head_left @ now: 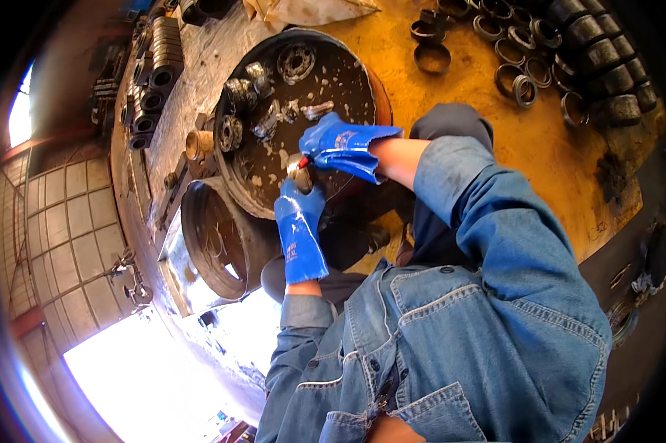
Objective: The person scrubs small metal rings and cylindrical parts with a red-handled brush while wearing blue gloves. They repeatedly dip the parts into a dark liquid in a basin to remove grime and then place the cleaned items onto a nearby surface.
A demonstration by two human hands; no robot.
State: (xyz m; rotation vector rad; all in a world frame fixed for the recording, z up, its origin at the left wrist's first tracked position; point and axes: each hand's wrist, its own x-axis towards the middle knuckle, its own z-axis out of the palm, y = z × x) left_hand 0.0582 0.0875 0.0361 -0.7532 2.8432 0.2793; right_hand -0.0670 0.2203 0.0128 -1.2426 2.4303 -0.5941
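Both my hands wear blue rubber gloves and meet over the near side of a wide round tub (pixel 375 100) with dark liquid in it. My left hand (pixel 299 221) is closed on the lower side of a shiny metal ring (pixel 299 174). Above and to its right, my right hand (pixel 340 146) is closed round a tool of which a small red part (pixel 303 162) shows against the ring; the rest is hidden by the glove. Farther in the tub lie a holed round metal part (pixel 297 63), a toothed round part (pixel 230 134) and several wet, shiny metal pieces (pixel 267 120).
An open-topped metal drum (pixel 187 221) stands left of my left forearm. Several loose metal rings (pixel 525 90) and stacked dark cylinders (pixel 598 59) cover the yellowish floor at the far right. Rows of cylindrical metal parts (pixel 156 77) stand at the far left.
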